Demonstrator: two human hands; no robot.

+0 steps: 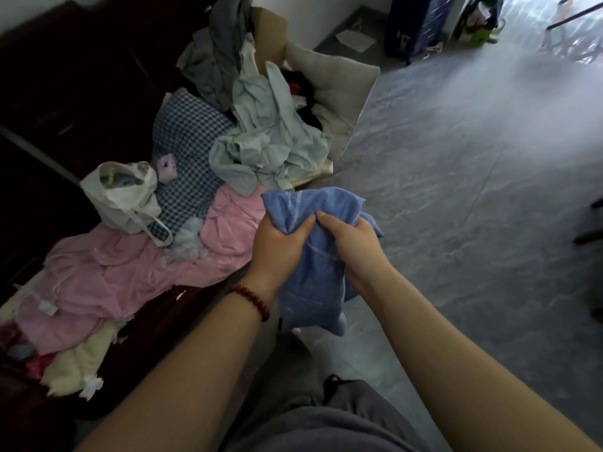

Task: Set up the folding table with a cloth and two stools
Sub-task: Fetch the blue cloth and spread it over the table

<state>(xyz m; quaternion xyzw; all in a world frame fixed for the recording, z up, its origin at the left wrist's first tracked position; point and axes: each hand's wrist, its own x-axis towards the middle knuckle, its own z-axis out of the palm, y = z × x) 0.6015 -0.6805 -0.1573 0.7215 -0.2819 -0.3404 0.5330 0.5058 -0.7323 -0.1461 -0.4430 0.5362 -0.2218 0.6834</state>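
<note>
Two hands on one blue cloth (pixel 311 288), near centre, above the floor's near edge: left hand (pixel 277 243) and right hand (pixel 350 241) side by side, thumbs close, fingers curled tight into bunched folds. Hangs down between the forearms. One red bracelet (pixel 251 298) on the left wrist. Left, on one dark bench (pixel 65 76): one pink sheet (pixel 130 272), one checked cloth (pixel 189 141), one white bag (pixel 120 194), one pale green garment (pixel 267 141) spilling from one cardboard box (pixel 346 93). Box contents mostly buried. Dark shapes (pixel 590 236) cut off at right edge, unidentifiable. Broad grey floor (pixel 473 190) open right and far.
</note>
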